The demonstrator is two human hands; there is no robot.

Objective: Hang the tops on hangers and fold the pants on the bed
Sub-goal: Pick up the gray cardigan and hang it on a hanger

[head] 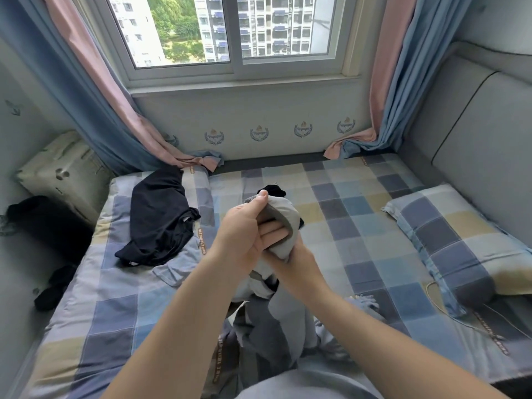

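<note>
Pinching with the fingers [273, 234] and thumb of the left hand [244, 228] a bunched pale grey garment [280, 214] with darker grey trim and black parts, held up in the air over the middle of the bed [359, 254]. Gripping the same bunch from below with the right hand [300, 256], its fingers mostly buried in the cloth, so how tightly curled cannot be told. Pressed close together, both hands, at the lower edge of the bunch. Trailing down from the grip towards the lap, the rest of the garment, in grey and blue-grey folds. Lying crumpled on the checked sheet to the left, well apart from the hands, a black garment [161, 217], near the bed's left edge. Resting on the right beside the padded headboard [475, 139], a pillow [454, 240] in the same check. Behind the bed, a window [230, 33] with pink and blue curtains [109, 96] whose ends lie on the bed's far corners. Off the bed on the left, a beige case [63, 171] and something dark [43, 223] below it – too dim to name
</note>
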